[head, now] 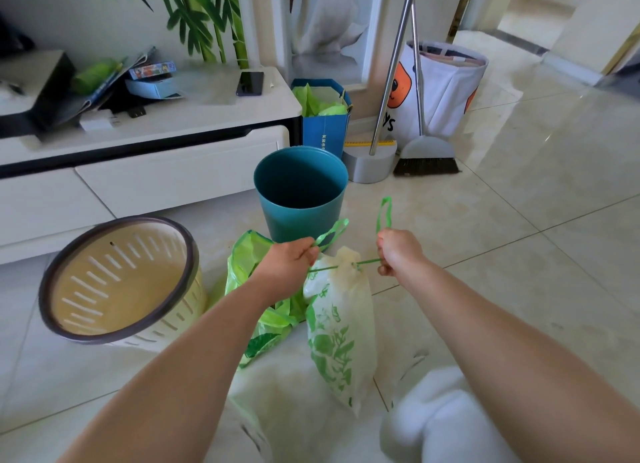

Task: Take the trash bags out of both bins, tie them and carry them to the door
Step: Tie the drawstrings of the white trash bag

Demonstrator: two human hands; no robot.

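On the floor (519, 220) by the teal bin (300, 199) | white bag (341, 327), mouth cinched | left hand (289, 265), right hand (398, 251) each pinching its green drawstring (369, 262) taut | overpull = string might snap tbh

Our left hand (291, 265) and right hand (398, 251) each grip a green drawstring (367, 262) loop at the cinched mouth of the white leaf-printed bag (341, 324). A green bag (249, 254) lies just behind it, near 2 bins: the teal bin (301, 199) and the cream bin (117, 279).
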